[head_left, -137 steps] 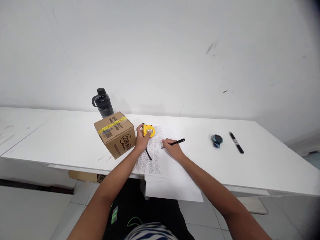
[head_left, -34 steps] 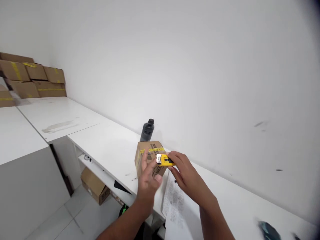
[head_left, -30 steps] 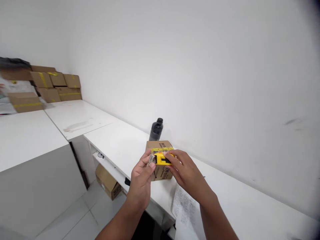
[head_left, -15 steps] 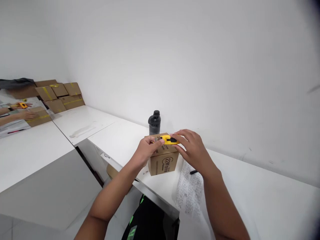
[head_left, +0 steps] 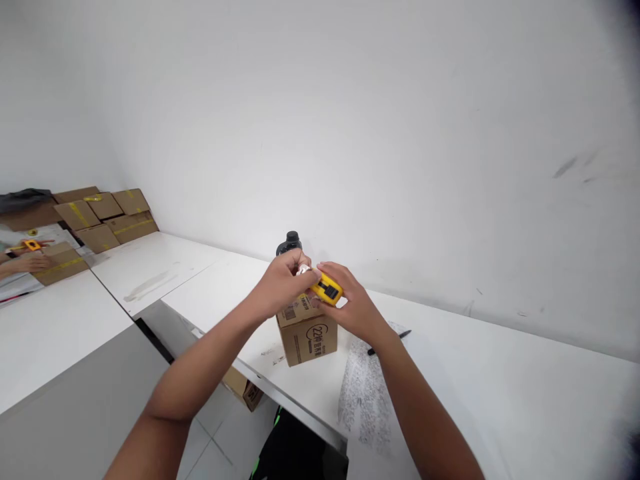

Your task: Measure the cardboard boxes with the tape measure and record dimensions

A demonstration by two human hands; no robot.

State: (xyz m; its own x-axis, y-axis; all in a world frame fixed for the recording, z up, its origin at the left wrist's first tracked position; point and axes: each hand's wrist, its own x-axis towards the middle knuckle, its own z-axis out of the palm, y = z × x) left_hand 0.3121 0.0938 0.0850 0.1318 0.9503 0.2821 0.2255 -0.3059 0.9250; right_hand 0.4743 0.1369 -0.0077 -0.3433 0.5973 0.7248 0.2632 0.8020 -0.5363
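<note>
Both my hands are raised above a small printed cardboard box (head_left: 309,340), which stands on the white table. My right hand (head_left: 353,300) grips a yellow tape measure (head_left: 329,289) with a black button, thumb and fingers around its casing. My left hand (head_left: 283,283) pinches the front end of the tape measure, where a small pale, shiny piece shows between the fingers. How far the tape is out is hidden by the fingers. Behind the box, partly covered by my left hand, stands a dark shaker bottle (head_left: 291,241).
A printed sheet (head_left: 367,400) with a black pen (head_left: 388,343) lies right of the box. Another cardboard box (head_left: 243,387) is below the table edge. At far left are stacked taped boxes (head_left: 131,227) and a co-worker's hands (head_left: 30,262) with a yellow tool and a box.
My view has shifted, so the box and bottle appear further left. My hands have come closer together, and the tape measure has tilted, its right end lower.
</note>
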